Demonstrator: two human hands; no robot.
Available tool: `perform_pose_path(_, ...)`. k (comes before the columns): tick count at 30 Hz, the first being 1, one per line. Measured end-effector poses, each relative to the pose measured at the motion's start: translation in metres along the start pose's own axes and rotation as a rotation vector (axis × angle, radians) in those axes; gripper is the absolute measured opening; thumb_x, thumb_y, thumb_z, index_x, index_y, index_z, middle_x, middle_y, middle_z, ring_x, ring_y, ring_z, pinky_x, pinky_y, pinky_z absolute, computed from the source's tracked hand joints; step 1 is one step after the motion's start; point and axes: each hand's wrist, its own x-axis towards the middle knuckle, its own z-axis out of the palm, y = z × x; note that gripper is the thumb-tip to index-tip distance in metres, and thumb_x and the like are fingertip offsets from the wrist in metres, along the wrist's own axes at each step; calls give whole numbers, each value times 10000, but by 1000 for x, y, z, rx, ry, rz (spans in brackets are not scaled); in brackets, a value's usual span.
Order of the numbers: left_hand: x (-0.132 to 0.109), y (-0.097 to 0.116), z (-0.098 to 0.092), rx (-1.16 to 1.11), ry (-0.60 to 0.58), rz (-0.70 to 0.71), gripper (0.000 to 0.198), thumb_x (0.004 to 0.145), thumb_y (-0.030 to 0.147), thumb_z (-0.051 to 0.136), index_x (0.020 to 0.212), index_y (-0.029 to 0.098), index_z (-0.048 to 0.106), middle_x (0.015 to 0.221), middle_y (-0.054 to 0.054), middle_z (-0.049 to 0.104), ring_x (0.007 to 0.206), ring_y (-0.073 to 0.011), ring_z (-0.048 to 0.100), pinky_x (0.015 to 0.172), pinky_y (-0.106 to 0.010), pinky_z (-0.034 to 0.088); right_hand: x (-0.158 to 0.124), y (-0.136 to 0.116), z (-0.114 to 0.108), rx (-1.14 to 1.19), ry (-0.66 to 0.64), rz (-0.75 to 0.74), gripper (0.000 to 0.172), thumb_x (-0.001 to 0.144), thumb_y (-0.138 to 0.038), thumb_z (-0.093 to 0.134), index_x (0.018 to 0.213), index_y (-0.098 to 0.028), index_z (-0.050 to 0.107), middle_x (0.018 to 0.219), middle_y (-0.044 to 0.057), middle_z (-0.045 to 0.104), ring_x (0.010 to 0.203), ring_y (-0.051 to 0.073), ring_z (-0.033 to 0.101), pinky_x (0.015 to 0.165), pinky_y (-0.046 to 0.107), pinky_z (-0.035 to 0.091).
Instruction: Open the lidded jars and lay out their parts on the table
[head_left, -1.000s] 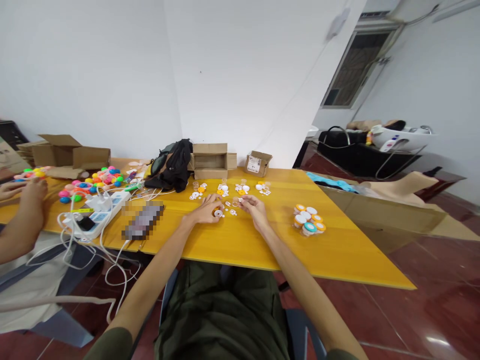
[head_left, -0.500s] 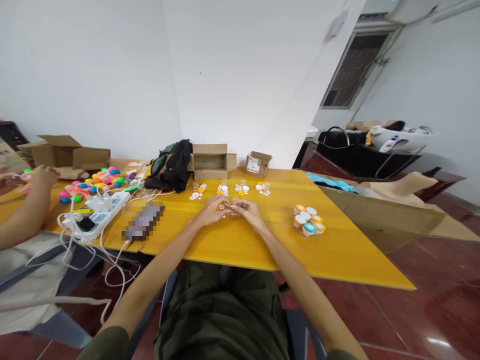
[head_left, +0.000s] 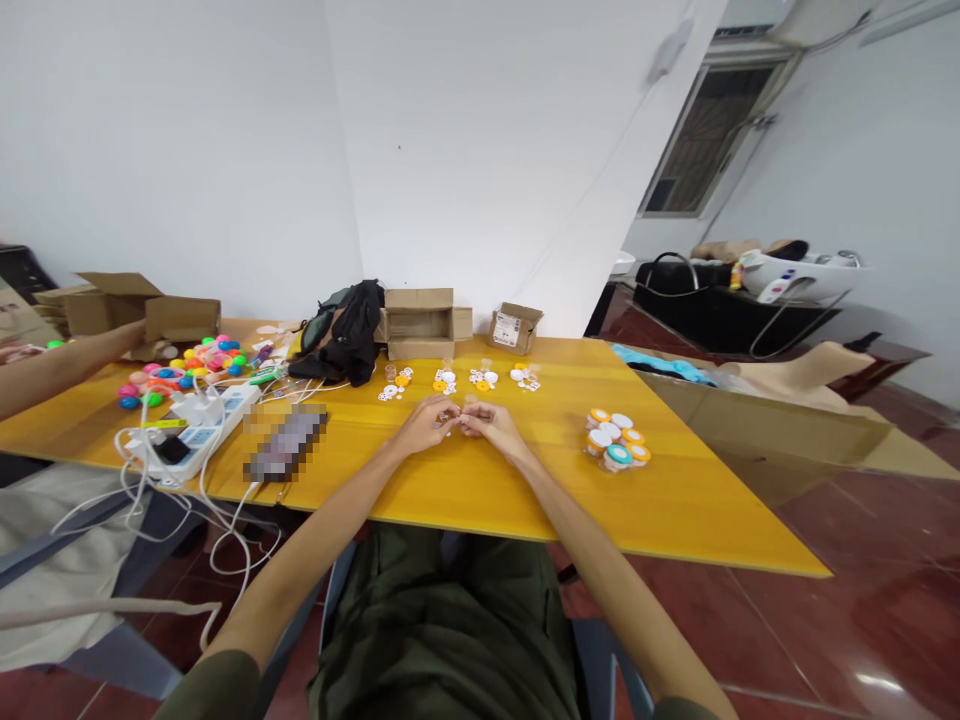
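Table [head_left: 517,500] right below me, and here my left hand [head_left: 426,425] and right hand [head_left: 493,428] meet over it, fingertips bunched against each other! Whatever they may be pinching is hidden; I can't tell. A tiny white piece [head_left: 448,433] peeks out just on the near side. Far side: clear cups [head_left: 486,366], yellow discs [head_left: 439,386] and white discs [head_left: 490,378] in four little groups. Over right, lidded jars [head_left: 600,438] huddle close together.

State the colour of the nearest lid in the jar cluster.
The lid is teal, best seen in the head view.
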Motion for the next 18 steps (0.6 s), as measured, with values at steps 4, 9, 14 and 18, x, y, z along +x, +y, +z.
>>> perform_pose_path(4,0,-2,0,0,3,-13,98,877,200,592,797,204,648,796,-11,682,779,-160,614,824,-307,498,1,1,-2,-21,-1,-15,370,559,-480,875,736,-213,690,726,3,710,675,160,669,700,337,610)
perform_pose_path(9,1,-4,0,7,16,-25,132,847,113,567,769,200,627,801,-6,682,801,-160,618,829,-302,493,1,1,-4,-57,34,-41,349,580,-477,847,747,-212,691,729,11,711,665,171,668,691,345,604)
perform_pose_path(14,0,-3,-2,100,-70,26,167,843,71,556,780,207,627,829,-17,676,877,-189,610,874,-335,470,2,-1,-6,-143,103,-129,323,642,-488,779,805,-218,711,771,25,733,646,184,669,668,346,588)
perform_pose_path(18,-2,-1,-2,205,-147,65,116,880,141,591,809,211,652,893,-45,667,965,-221,587,912,-369,445,4,1,-9,-262,141,-160,275,677,-464,738,774,-209,700,750,28,731,650,189,662,684,354,575)
